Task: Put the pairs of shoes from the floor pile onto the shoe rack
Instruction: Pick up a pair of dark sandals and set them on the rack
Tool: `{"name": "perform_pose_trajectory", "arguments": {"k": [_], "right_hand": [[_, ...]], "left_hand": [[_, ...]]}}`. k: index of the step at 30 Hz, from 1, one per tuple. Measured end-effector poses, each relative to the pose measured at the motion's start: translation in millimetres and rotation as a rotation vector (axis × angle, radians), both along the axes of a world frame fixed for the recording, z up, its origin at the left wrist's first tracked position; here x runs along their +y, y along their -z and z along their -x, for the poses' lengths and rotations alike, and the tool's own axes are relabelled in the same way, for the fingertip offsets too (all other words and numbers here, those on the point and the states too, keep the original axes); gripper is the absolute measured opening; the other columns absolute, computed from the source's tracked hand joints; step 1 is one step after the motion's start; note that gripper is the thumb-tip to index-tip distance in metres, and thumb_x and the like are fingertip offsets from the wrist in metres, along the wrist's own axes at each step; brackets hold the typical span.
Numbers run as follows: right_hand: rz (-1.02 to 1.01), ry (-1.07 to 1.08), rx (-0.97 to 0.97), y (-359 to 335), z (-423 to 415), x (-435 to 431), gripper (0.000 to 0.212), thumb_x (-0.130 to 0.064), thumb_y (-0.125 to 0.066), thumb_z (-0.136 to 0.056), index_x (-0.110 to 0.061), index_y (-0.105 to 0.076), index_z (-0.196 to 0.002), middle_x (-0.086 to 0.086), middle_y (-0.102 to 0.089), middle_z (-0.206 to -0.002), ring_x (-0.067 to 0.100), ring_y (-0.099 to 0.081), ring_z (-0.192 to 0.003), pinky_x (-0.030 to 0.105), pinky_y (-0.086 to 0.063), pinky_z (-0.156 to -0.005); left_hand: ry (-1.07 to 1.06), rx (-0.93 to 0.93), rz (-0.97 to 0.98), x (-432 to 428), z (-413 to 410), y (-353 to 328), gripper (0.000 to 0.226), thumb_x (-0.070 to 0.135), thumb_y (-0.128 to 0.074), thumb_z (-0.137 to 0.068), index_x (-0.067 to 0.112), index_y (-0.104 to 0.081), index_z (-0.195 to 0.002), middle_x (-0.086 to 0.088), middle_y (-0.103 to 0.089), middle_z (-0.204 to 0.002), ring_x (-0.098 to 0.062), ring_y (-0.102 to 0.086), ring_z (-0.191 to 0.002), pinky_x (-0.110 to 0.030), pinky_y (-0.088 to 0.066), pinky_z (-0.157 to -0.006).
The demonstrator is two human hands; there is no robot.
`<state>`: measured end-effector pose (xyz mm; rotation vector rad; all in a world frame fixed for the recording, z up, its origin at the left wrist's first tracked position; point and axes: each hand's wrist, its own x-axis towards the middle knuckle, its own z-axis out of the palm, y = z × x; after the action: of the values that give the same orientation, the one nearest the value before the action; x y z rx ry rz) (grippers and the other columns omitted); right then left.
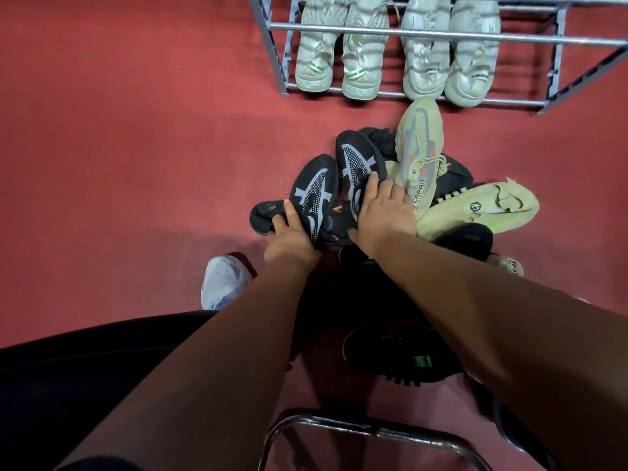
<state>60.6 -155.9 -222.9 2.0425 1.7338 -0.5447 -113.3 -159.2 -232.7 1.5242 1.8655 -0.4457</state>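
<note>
- Floor: red, carries every item listed.
- Shoe rack: grey metal, at the floor's far edge. Its bottom tier holds four pale shoes.
- Floor pile: black and yellowish shoes, just before the rack's front rail.
- Left black shoe and right black shoe: side by side at the pile's left edge. Long axes point at the rack, heels nearest the person.
- Left hand: arm outstretched, fingers curled round the left shoe's heel.
- Right hand: fingers curled over the right shoe's collar, thumb under the heel. The likely move is up and forward.
</note>
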Motion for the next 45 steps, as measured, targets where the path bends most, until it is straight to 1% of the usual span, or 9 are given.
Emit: {"name": "perform_pose_trajectory", "arguments": {"k": [4,7,13,17,24,29,38,42,45], "right_hand": [[-0.026,0.111,0.135,-12,-4,7,0.127,-0.06,-0.075,-0.081,0.001,-0.001,-0.165,0.021,-0.036,-0.158,0.039,-0.035,-0.146,0.048,-0.031,-0.122],[-0.09,0.311,0.286,-27,-11,11,0.116,-0.048,-0.082,-0.075,-0.002,-0.016,-0.159,0.018,-0.045,-0.152,0.041,-0.044,-0.14,0.047,-0.036,-0.12],[-0.098,0.658,0.614,-75,-28,37,0.068,-0.034,-0.084,-0.063,-0.01,-0.051,-0.117,0.005,-0.067,-0.104,0.029,-0.067,-0.102,0.034,-0.056,-0.083],[-0.166,0.693,0.687,-114,-53,46,0.058,-0.028,-0.085,-0.074,-0.014,-0.044,-0.113,-0.003,-0.055,-0.086,0.024,-0.057,-0.088,0.027,-0.041,-0.061],[-0.381,0.659,0.815,-153,-77,65,0.056,-0.021,-0.085,-0.072,-0.017,-0.052,-0.117,-0.004,-0.065,-0.098,0.016,-0.064,-0.085,0.028,-0.053,-0.069],[-0.395,0.693,0.795,-154,-81,75,0.046,-0.024,-0.082,-0.07,-0.021,-0.055,-0.107,-0.004,-0.066,-0.092,0.012,-0.064,-0.081,0.028,-0.048,-0.061],[-0.527,0.643,0.782,-142,-88,92,0.053,-0.042,-0.071,-0.06,-0.031,-0.06,-0.11,-0.005,-0.069,-0.104,0.017,-0.069,-0.09,0.033,-0.058,-0.071],[-0.591,0.682,0.816,-131,-101,123,0.071,-0.047,-0.07,-0.058,-0.033,-0.055,-0.126,-0.002,-0.068,-0.117,0.018,-0.069,-0.102,0.038,-0.061,-0.086],[-0.625,0.689,0.884,-127,-109,150,0.069,-0.036,-0.074,-0.064,-0.031,-0.052,-0.129,-0.001,-0.069,-0.118,0.015,-0.071,-0.097,0.034,-0.06,-0.079]], "left_hand": [[-0.031,0.046,0.07,16,-8,-9,0.138,0.042,-0.085,-0.078,0.02,0.022,-0.162,-0.01,-0.02,-0.163,-0.037,-0.041,-0.141,-0.047,-0.042,-0.11],[-0.096,0.007,0.059,29,-13,-23,0.117,0.039,-0.078,-0.078,0.021,-0.003,-0.166,-0.012,-0.026,-0.163,-0.036,-0.047,-0.14,-0.046,-0.044,-0.112],[-0.31,-0.231,0.057,67,-30,-65,0.054,0.032,-0.084,-0.055,0.023,-0.074,-0.108,-0.002,-0.077,-0.098,-0.024,-0.074,-0.084,-0.038,-0.063,-0.083],[-0.278,-0.358,-0.054,91,-40,-100,0.036,0.029,-0.088,-0.065,0.025,-0.077,-0.099,0.004,-0.078,-0.089,-0.017,-0.074,-0.075,-0.028,-0.057,-0.07],[-0.159,-0.362,-0.325,130,-62,-142,0.059,0.046,-0.09,-0.053,0.024,-0.072,-0.105,0.004,-0.073,-0.1,-0.019,-0.071,-0.084,-0.034,-0.06,-0.08],[-0.163,-0.319,-0.336,168,-80,-150,0.056,0.05,-0.09,-0.056,0.019,-0.074,-0.099,0.001,-0.073,-0.095,-0.02,-0.07,-0.077,-0.031,-0.059,-0.067],[-0.192,-0.204,-0.406,229,-93,-157,0.085,0.063,-0.079,-0.043,0.02,-0.067,-0.115,-0.002,-0.069,-0.11,-0.029,-0.07,-0.099,-0.042,-0.06,-0.088],[-0.185,-0.166,-0.457,246,-101,-148,0.079,0.062,-0.078,-0.053,0.023,-0.062,-0.12,0.002,-0.067,-0.116,-0.028,-0.068,-0.107,-0.04,-0.058,-0.087],[-0.161,-0.112,-0.521,253,-106,-138,0.077,0.058,-0.076,-0.063,0.022,-0.055,-0.128,0.003,-0.063,-0.126,-0.026,-0.066,-0.113,-0.037,-0.052,-0.08]]}}
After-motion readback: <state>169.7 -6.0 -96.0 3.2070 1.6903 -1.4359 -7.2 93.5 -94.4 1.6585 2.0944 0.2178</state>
